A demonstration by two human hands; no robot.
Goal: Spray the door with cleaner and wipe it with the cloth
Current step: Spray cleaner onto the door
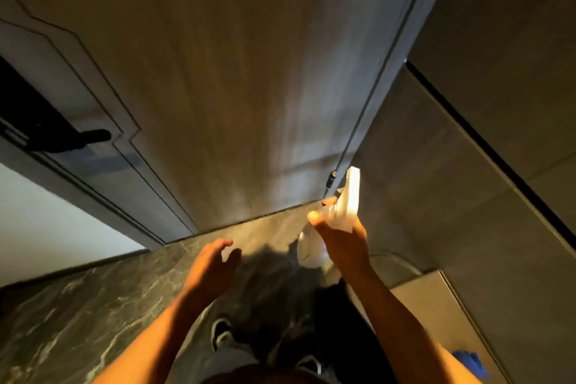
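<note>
The grey-brown wooden door (249,72) fills the view ahead, with a paler streaked patch on its lower right. My right hand (341,243) is shut on a white spray bottle (349,196), whose head points up at the door's right edge near a small hinge fitting (331,179). The bottle's clear body hangs below my fingers. My left hand (212,265) hovers lower and to the left, fingers apart and curled. A small pale patch shows between its thumb and fingers; I cannot tell what it is. A blue thing (467,363), perhaps the cloth, lies at the lower right.
A black lever handle (78,140) sticks out of the door's left side. The floor (93,305) is dark marble. Grey wall panels (467,134) close in on the right, with a grey box (436,305) below them. My shoes (221,333) stand near the threshold.
</note>
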